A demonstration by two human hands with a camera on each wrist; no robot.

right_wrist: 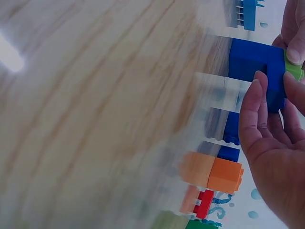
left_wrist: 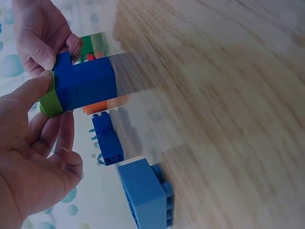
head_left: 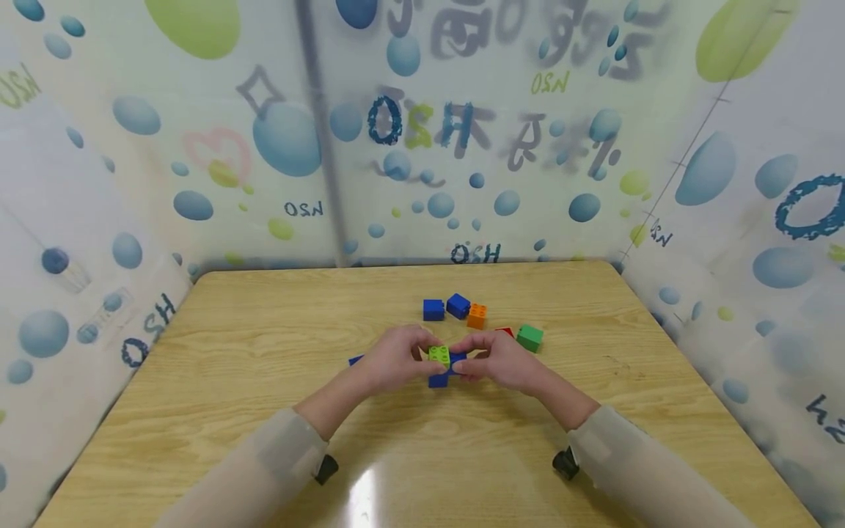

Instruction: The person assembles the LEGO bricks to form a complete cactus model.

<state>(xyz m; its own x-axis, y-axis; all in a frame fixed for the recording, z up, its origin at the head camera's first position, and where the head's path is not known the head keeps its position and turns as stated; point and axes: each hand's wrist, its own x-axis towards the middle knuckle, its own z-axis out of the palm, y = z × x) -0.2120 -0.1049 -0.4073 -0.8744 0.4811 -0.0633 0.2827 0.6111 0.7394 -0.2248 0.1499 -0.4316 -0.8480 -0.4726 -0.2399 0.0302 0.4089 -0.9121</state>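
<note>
A small stack of toy building bricks stands upright on the table between the two hands. Its bottom is a blue brick (left_wrist: 95, 81). A longer blue brick (head_left: 458, 361) lies across that one and juts to the right, and a lime green brick (head_left: 439, 355) tops the left end. The left hand (head_left: 399, 359) pinches the lime green brick between thumb and fingers. From the other side, the right hand (head_left: 502, 359) pinches the jutting end of the longer blue brick. The hands nearly meet at the stack.
Behind the stack lie two blue bricks (head_left: 433, 310) and an orange brick (head_left: 477, 316). A red brick (head_left: 505, 332), partly hidden, and a green brick (head_left: 530, 338) sit beyond the right hand. Another blue brick (left_wrist: 147, 193) rests left of the left hand. Patterned walls enclose the wooden table (head_left: 277, 315).
</note>
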